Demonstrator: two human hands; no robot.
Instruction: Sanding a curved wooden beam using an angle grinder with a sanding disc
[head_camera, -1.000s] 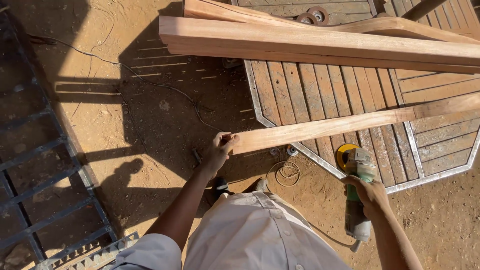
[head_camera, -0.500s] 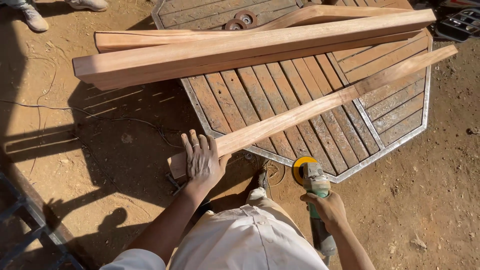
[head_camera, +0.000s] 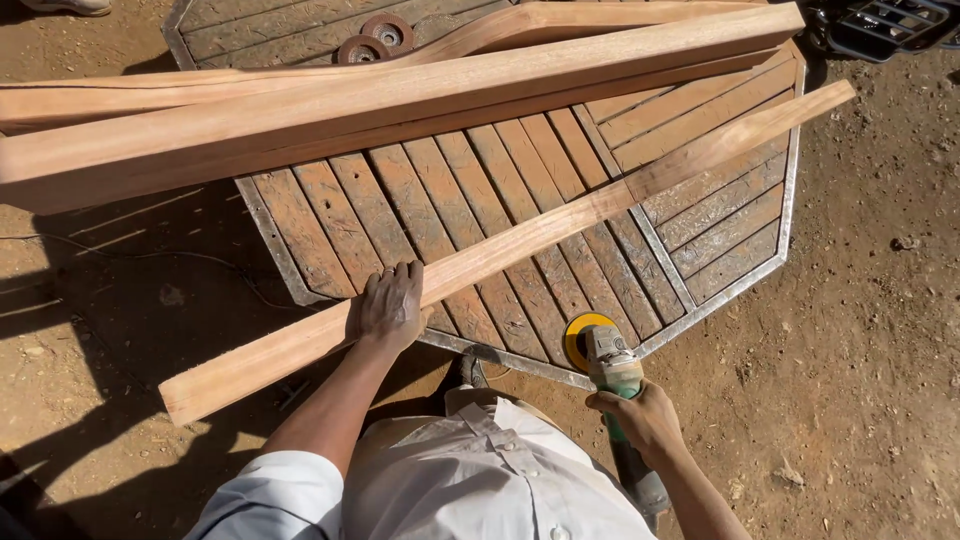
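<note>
My left hand (head_camera: 388, 305) lies flat, fingers spread, on a long thin wooden plank (head_camera: 560, 222). The plank runs diagonally from lower left to upper right across an octagonal slatted wooden table top (head_camera: 470, 190) with a metal rim. My right hand (head_camera: 645, 418) grips the green body of an angle grinder (head_camera: 612, 362). Its yellow disc (head_camera: 577, 335) hangs just over the near edge of the table, a little below the plank and apart from it.
Thick wooden beams (head_camera: 380, 90) lie across the far side of the table. Two loose grinder discs (head_camera: 375, 38) sit on the table behind them. A thin cable (head_camera: 150, 255) trails over the dirt ground at left. A dark metal object (head_camera: 880, 25) is at top right.
The view has swung left and nearer to the table. My left hand slid along the plank and now presses flat on it. The grinder rose toward the table edge.
</note>
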